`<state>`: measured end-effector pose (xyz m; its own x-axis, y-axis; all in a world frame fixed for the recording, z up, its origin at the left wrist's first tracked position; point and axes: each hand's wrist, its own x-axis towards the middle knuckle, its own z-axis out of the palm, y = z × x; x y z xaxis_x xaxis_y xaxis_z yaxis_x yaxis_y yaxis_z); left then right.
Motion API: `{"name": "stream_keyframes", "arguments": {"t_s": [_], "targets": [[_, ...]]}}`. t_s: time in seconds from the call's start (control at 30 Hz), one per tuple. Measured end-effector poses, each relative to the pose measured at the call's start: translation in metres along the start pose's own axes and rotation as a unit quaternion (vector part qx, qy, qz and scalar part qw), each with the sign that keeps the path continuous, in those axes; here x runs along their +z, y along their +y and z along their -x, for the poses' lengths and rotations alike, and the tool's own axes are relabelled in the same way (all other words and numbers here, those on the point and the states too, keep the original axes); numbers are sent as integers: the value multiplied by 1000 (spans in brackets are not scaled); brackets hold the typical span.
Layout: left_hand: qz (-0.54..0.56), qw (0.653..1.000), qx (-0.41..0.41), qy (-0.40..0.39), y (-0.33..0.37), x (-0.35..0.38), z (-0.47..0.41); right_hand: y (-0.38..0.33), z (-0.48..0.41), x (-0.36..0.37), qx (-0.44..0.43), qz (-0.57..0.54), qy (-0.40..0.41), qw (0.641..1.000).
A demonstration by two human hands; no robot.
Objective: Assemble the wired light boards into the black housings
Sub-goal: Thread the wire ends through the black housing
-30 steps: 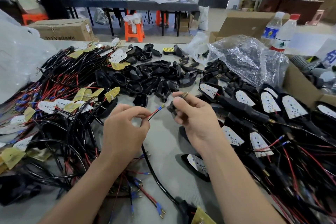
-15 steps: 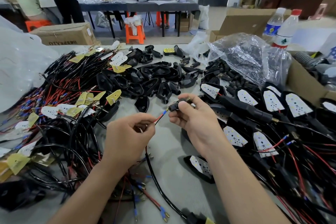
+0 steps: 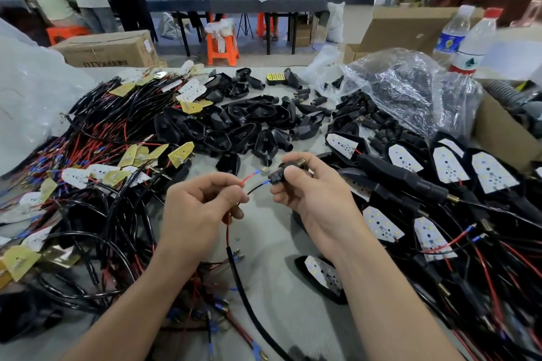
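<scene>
Quick update from my end: over the last second the two hands have closed the gap. The left hand point(image 3: 199, 208) pinches the red and black wires point(image 3: 248, 180). The blue-tipped black one now sits right at the mouth of the small black piece point(image 3: 277, 177) that the right hand point(image 3: 311, 199) grips, and the red tip rides just above it. Looks to me like threading has begun. The cable point(image 3: 243, 287) drops from the left hand toward the bottom edge; its light board I can't see. The empty housings point(image 3: 249, 120) lie just beyond both hands.
</scene>
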<state>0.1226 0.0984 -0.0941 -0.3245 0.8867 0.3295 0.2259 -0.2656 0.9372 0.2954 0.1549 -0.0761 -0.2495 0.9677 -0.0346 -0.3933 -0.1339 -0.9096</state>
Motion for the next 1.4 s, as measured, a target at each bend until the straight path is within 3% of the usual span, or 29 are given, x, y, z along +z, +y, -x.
{"name": "stream_keyframes", "arguments": {"t_s": [0.17,0.3,0.43,0.57,0.67,0.8,1.13,1.4], "targets": [[-3,999,-27,-24,-5,5,4,1,1,4,-26,4,23,999],[-140,989,1,-45,-10,10,7,-1,1,8,-58,-54,69,994],[-212,975,-11,-66,-10,9,6,-3,0,6,-46,-57,55,996],[-226,973,3,-48,-14,7,6,-2,2,6,-29,-4,19,999],[-190,981,-8,-30,-12,6,5,-4,3,4,-35,-19,34,999],[-149,988,-3,-41,-8,2,7,-5,8,7,-7,-50,-4,999],[-248,968,39,-12,-9,4,11,-12,12,3,1,-29,-29,999],[-202,973,109,21,-2,3,13,-7,11,2,-6,-29,-2,1000]]}}
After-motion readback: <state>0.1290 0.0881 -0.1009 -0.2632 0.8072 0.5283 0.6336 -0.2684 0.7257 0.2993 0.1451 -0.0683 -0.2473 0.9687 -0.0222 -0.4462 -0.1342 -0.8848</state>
